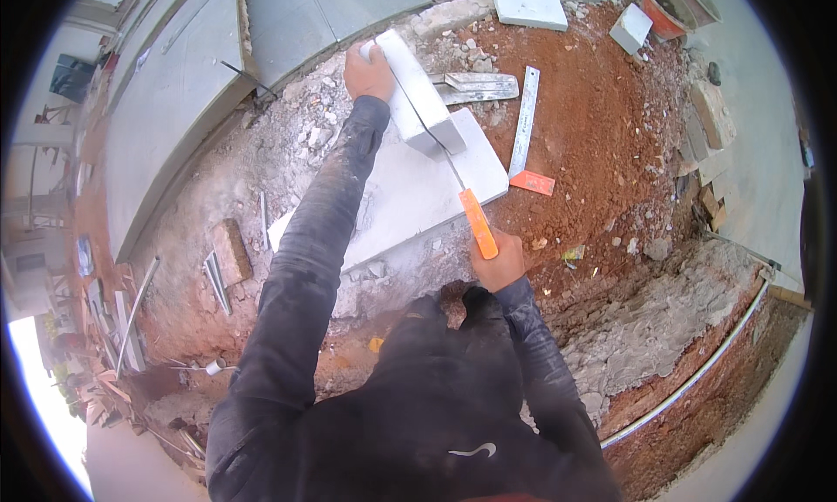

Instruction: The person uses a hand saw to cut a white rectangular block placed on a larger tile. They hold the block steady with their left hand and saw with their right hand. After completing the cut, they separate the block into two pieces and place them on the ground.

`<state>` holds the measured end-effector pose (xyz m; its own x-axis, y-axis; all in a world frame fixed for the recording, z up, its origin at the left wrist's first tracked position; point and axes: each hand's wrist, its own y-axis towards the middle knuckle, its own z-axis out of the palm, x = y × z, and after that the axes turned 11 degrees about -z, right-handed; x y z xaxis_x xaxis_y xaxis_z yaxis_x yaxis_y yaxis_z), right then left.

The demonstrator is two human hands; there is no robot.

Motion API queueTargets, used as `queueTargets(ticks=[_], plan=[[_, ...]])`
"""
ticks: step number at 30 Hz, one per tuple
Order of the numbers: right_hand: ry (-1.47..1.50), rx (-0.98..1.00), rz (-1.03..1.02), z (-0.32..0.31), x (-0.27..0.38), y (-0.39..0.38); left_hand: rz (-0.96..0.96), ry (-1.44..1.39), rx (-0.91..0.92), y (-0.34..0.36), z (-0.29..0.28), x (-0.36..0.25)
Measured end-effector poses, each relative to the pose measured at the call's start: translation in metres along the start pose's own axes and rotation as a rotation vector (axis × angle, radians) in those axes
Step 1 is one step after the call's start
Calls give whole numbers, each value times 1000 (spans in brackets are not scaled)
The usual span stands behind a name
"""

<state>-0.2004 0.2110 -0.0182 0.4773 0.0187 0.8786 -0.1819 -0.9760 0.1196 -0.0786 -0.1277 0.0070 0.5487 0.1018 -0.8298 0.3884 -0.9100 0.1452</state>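
A white building block (pixel 423 88) lies on a larger white slab (pixel 401 214) on the ground ahead of me. My left hand (pixel 369 73) grips the block's far left end, with fingers bent over its edge. My right hand (pixel 500 262) is wrapped round the end of a handsaw's orange handle (pixel 477 223). The saw's thin dark blade runs away from me along a line in the block; how deep it sits there I cannot tell. Right of the slab lies a try square (pixel 524 122) with a metal blade and orange stock. A pale, mortar-smeared flat tool (pixel 478 87) rests just beyond it, beside the block.
White rubble (pixel 321 136) and reddish soil (pixel 602 153) surround the slab. Another white slab (pixel 528 3), a small white block (pixel 630 28) and an orange bucket (pixel 670 9) stand far right. A brick (pixel 231 251) lies left. A pale pipe (pixel 697 375) curves along the trench at right.
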Motion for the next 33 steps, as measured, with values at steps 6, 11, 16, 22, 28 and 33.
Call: queueTargets(ticks=[6,11,16,22,28,33], plan=[[24,60,19,-30,59,-27,-98,57,18,12,-11,-6],[28,263,290,-161,93,-139,-60,28,-5,19,5,13],[-90,438,509,-254,177,-135,-114,-61,-37,2,3,2],[-302,75,486,-346,172,-200,-139,-83,6,30,2,37],[-356,87,133,-240,50,-81,-134,-82,-122,8,-15,28],[-805,18,-33,-94,-96,19,-160,-116,-148,-15,-15,6]])
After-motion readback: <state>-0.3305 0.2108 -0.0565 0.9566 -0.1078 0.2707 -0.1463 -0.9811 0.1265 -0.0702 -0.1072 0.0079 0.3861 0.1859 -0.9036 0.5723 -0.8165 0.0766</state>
